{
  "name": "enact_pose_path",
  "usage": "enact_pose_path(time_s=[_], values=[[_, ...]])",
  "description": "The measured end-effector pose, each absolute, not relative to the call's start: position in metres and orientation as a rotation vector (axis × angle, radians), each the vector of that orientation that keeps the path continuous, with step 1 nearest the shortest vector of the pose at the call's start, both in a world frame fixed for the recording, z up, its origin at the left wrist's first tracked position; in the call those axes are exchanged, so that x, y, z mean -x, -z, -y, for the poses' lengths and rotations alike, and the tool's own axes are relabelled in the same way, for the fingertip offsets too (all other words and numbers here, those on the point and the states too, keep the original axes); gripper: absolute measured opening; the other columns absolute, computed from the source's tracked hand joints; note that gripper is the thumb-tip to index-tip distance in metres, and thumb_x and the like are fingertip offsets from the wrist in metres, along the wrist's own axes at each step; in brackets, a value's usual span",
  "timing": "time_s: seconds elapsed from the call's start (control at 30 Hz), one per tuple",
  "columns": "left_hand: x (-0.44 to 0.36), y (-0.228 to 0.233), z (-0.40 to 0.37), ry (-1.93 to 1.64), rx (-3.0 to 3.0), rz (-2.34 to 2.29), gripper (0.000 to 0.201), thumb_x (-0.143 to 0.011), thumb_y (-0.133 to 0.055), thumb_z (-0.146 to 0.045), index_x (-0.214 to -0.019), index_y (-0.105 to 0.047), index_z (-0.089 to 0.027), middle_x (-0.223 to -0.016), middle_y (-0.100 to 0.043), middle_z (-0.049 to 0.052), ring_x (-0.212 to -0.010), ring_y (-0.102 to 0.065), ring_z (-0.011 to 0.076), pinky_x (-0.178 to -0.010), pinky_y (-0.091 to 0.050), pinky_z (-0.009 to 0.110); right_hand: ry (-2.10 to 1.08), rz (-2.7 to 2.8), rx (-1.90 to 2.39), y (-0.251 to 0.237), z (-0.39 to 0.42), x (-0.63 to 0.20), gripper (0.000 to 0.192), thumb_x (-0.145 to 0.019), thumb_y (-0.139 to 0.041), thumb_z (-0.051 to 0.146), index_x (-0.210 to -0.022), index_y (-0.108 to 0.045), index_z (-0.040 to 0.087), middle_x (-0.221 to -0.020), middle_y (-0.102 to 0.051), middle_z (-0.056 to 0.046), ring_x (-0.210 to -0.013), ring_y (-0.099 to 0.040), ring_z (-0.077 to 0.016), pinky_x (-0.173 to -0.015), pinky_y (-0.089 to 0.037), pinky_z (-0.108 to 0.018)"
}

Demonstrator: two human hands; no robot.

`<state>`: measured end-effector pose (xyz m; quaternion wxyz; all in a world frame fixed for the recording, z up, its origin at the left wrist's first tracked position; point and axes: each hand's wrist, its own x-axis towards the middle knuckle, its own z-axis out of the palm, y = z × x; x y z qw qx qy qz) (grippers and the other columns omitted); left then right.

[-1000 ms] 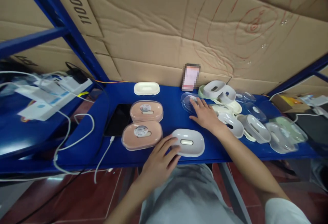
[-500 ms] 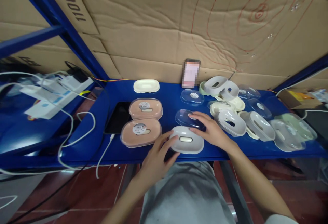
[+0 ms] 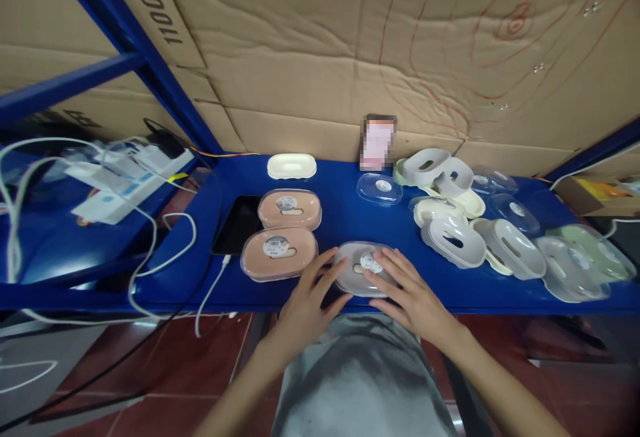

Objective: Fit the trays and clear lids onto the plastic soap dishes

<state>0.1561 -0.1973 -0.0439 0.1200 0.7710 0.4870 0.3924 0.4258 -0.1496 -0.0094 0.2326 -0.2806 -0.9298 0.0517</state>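
A grey soap box (image 3: pixel 349 283) sits at the bench's near edge in front of me, its slot showing through a clear lid (image 3: pixel 371 261) with a round white sticker. My left hand (image 3: pixel 311 293) curves around the box's left side, fingers at the back edge and thumb near the front. Across the lid's right part lies my right hand (image 3: pixel 407 290), its fingers spread over the top and its thumb at the front edge. Both hands touch the lidded box. Whether the lid is fully seated, I cannot tell.
Two lidded pink soap boxes (image 3: pixel 287 260) stand to the left, beside a black tablet (image 3: pixel 237 225). A cream tray (image 3: pixel 292 166) and a loose clear lid (image 3: pixel 379 189) lie farther back. Several grey and cream parts (image 3: pixel 453 240) are piled right. A phone (image 3: pixel 378 143) leans against the cardboard (image 3: pixel 290 57).
My right hand has brought the clear lid from behind the grey soap box toward me and onto it. My left hand has stayed at the box's left side.
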Motion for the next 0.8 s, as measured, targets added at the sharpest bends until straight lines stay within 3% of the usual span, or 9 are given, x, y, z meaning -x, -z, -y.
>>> enact_pose_path(time_s=[0.13, 0.37, 0.6, 0.8], values=[[-0.156, 0.045, 0.196, -1.163, -2.266, -1.435, 0.063, -0.105, -0.068, -0.030, -0.163, -0.043, -0.033, -0.163, -0.048, 0.015, -0.140, -0.064, 0.0286, -0.113, -0.060, 0.047, -0.047, 2.527, 0.753, 0.012, 0.150, -0.425, 0.067, -0.105, -0.067, 0.028, -0.167, -0.042, 0.028, -0.166, -0.052, -0.012, -0.161, -0.039, -0.0285, -0.130, -0.040, -0.060], [-0.162, 0.044, 0.197, -1.169, -2.352, -1.528, 0.060, -0.107, -0.063, -0.024, -0.163, -0.043, -0.028, -0.166, -0.047, 0.017, -0.136, -0.066, 0.0275, -0.109, -0.063, 0.043, -0.061, 2.509, 0.877, 0.019, 0.146, -0.424, 0.064, -0.106, -0.066, 0.030, -0.166, -0.044, 0.039, -0.166, -0.052, -0.009, -0.159, -0.043, -0.0310, -0.128, -0.043, -0.062], [-0.168, 0.041, 0.199, -1.095, -2.524, -1.586, 0.041, -0.107, -0.059, -0.020, -0.148, -0.060, -0.020, -0.150, -0.064, 0.015, -0.133, -0.068, 0.0281, -0.110, -0.062, 0.043, -0.169, 2.609, 0.998, -0.009, 0.050, -0.377, 0.046, -0.113, -0.050, 0.035, -0.158, -0.056, 0.029, -0.170, -0.047, -0.009, -0.162, -0.036, -0.0304, -0.128, -0.038, -0.060], [-0.167, 0.046, 0.198, -1.054, -2.603, -1.569, 0.031, -0.107, -0.059, -0.020, -0.136, -0.068, -0.015, -0.140, -0.070, 0.016, -0.122, -0.073, 0.0284, -0.104, -0.065, 0.044, -0.118, 2.681, 1.143, -0.057, -0.038, -0.309, 0.039, -0.115, -0.043, 0.033, -0.139, -0.071, 0.021, -0.144, -0.071, -0.013, -0.135, -0.065, -0.0303, -0.115, -0.046, -0.054]])
